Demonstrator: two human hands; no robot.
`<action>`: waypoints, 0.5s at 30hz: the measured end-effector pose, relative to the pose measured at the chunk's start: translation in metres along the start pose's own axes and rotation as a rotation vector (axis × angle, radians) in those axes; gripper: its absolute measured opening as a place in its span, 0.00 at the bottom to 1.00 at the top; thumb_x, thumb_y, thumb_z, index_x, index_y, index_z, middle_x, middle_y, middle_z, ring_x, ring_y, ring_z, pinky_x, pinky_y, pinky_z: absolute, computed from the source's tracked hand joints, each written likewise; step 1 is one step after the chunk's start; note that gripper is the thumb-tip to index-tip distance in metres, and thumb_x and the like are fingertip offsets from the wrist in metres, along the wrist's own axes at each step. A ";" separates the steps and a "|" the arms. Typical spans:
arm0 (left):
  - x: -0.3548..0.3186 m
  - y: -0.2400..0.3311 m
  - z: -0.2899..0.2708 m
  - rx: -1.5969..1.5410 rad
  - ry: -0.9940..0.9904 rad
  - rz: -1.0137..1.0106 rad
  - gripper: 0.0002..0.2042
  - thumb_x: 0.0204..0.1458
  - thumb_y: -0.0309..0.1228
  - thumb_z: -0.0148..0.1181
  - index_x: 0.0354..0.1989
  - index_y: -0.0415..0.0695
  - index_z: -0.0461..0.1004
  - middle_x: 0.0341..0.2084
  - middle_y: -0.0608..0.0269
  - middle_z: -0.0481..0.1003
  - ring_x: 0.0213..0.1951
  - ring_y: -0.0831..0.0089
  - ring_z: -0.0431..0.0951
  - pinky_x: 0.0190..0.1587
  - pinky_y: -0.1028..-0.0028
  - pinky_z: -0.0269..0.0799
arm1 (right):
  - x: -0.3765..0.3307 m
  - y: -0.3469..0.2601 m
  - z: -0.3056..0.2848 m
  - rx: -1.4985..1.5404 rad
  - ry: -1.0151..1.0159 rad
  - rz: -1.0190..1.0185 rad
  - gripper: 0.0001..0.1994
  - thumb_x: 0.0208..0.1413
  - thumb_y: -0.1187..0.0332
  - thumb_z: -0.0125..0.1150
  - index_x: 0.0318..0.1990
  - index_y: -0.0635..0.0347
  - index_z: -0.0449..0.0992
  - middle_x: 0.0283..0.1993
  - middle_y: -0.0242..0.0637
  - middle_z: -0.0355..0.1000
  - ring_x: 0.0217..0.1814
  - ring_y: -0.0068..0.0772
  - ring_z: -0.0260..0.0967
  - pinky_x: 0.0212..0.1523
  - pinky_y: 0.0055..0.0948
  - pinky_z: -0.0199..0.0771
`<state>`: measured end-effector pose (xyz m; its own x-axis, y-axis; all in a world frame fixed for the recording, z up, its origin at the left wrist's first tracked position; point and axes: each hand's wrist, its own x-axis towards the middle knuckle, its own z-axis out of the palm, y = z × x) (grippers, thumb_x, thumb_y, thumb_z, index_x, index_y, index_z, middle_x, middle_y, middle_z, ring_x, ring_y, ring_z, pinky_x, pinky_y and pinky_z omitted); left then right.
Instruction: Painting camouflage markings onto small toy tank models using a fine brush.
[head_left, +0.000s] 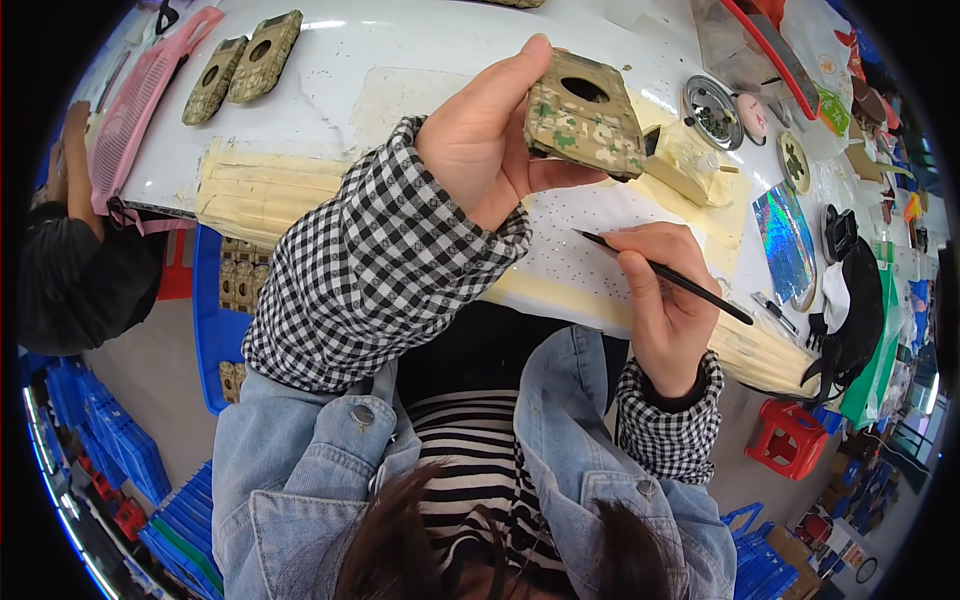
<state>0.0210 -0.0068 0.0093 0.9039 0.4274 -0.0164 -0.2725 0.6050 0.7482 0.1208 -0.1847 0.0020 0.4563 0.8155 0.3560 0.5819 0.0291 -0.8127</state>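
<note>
In my raised left hand (490, 140) is a model tank hull (585, 125) in green and brown camouflage, with a round hole in its top. My thumb and fingers grip its left side and underside, above the table. Lower and to the right, my right hand (665, 300) pinches a slim black pen-shaped tool (680, 282). Its pointed tip aims left, over a white sheet (565, 235) strewn with tiny dark specks, and stays apart from the hull. Whether it is a brush or tweezers I cannot tell.
Two more camouflage hulls (265, 55) lie at the far left, near a pink basket (150, 110). Right of my hands are a taped block (690, 170), a round tin (712, 112) and a shiny sheet (788, 240). A blue tray (208, 320) holds several hulls. Another person (85, 270) sits left.
</note>
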 end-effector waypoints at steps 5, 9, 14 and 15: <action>0.000 0.000 0.000 0.004 0.000 0.002 0.25 0.62 0.46 0.31 0.56 0.38 0.61 0.50 0.45 0.68 0.46 0.61 0.76 0.42 0.74 0.79 | 0.000 0.001 0.001 0.013 0.014 0.009 0.04 0.48 0.77 0.62 0.33 0.64 0.77 0.31 0.36 0.74 0.36 0.33 0.67 0.39 0.26 0.66; 0.001 0.000 -0.001 -0.004 -0.006 0.000 0.25 0.62 0.46 0.30 0.56 0.37 0.60 0.50 0.45 0.68 0.46 0.61 0.76 0.42 0.75 0.79 | -0.001 0.001 0.001 0.025 0.025 0.019 0.04 0.48 0.77 0.62 0.33 0.64 0.77 0.31 0.36 0.74 0.36 0.33 0.67 0.39 0.26 0.66; 0.001 -0.001 -0.001 -0.021 0.002 -0.006 0.26 0.63 0.46 0.30 0.56 0.37 0.60 0.50 0.46 0.68 0.46 0.61 0.76 0.42 0.75 0.79 | -0.001 0.001 0.001 0.046 0.023 0.030 0.04 0.48 0.76 0.62 0.33 0.64 0.77 0.31 0.36 0.74 0.36 0.33 0.67 0.38 0.26 0.66; 0.001 -0.001 -0.001 -0.024 0.005 -0.005 0.26 0.63 0.46 0.30 0.56 0.36 0.60 0.50 0.46 0.68 0.46 0.61 0.76 0.42 0.75 0.79 | -0.001 0.000 0.001 0.033 0.016 0.027 0.04 0.48 0.76 0.62 0.33 0.64 0.77 0.31 0.36 0.74 0.36 0.33 0.67 0.38 0.26 0.66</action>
<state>0.0215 -0.0064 0.0080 0.9038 0.4273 -0.0236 -0.2755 0.6232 0.7319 0.1199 -0.1852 0.0016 0.4826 0.8068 0.3408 0.5467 0.0265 -0.8369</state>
